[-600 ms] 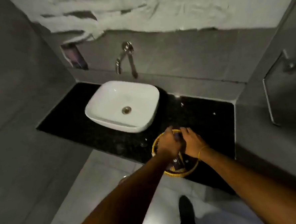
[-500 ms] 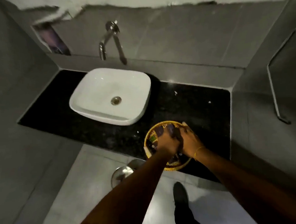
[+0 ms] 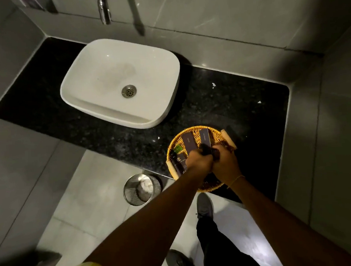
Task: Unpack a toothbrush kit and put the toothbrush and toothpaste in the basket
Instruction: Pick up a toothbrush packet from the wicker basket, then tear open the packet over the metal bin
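A round woven basket [image 3: 216, 133] with two wooden handles sits at the front edge of the black counter [image 3: 109, 132]. Inside it lie several dark purple boxes [image 3: 189, 143] and a small green item [image 3: 178, 149]. My left hand [image 3: 199, 163] and my right hand [image 3: 223, 160] meet over the middle of the basket, both closed around a small dark box [image 3: 207, 150], the toothbrush kit as far as I can tell. The box is mostly hidden by my fingers. No toothbrush or toothpaste shows.
A white basin [image 3: 120, 82] stands on the counter to the left, with a chrome tap [image 3: 104, 8] on the wall above. A metal mesh bin [image 3: 142, 189] with crumpled paper stands on the floor below the counter. Tiled walls close in on both sides.
The view has tilted downward, so the bin and my feet show. My hands stay together over the basket, and more of the boxes behind them can be seen.
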Motion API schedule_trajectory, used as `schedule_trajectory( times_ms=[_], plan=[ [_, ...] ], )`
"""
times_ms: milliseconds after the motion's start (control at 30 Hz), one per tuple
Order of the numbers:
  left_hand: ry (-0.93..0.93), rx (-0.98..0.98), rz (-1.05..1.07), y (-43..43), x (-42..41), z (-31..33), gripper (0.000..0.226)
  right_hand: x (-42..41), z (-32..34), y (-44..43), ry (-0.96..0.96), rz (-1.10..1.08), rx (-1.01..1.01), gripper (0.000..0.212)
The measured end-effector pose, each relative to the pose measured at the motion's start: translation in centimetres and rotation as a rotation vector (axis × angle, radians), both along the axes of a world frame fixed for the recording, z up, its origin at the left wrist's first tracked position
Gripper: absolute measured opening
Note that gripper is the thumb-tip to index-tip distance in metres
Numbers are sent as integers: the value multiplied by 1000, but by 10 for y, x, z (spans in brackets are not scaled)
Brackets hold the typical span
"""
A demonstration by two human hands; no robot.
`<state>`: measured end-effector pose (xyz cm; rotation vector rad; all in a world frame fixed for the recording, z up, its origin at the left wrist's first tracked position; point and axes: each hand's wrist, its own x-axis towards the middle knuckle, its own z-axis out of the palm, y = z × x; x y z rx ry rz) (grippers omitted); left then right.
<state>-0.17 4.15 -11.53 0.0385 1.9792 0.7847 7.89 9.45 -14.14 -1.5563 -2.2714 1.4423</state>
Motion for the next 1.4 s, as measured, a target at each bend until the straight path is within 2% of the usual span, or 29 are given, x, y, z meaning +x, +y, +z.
schedule_trajectory(
  times_ms=[100, 167, 233, 333, 433, 600, 867, 1133, 1400],
  plan=[
    [10, 110, 97, -23, -3, 17, 32, 3, 29, -9, 120, -26, -99, 43],
    [-26, 211, 197, -46, -6, 32, 21, 6, 53, -20, 188, -40, -199, 51],
    [-91, 328, 249, -79, -9, 52, 18, 6, 75, -35, 249, -52, -273, 44],
    [-164, 430, 262, -140, -7, 84, 28, 1, 103, -59, 350, -44, -300, 36],
    [-146, 506, 263, -211, 5, 112, 24, -7, 130, -89, 420, -14, -321, 34],
    [-50, 512, 309, -327, 44, 148, 24, -13, 161, -153, 436, 233, -329, 17],
    [103, 514, 440, -454, 102, 169, 22, 8, 189, -262, 396, 552, -266, 19],
    [180, 482, 475, -511, 127, 171, 21, 29, 194, -308, 389, 693, -318, 19],
    [178, 436, 377, -537, 135, 172, 21, 51, 184, -325, 351, 732, -338, 19]
  ],
)
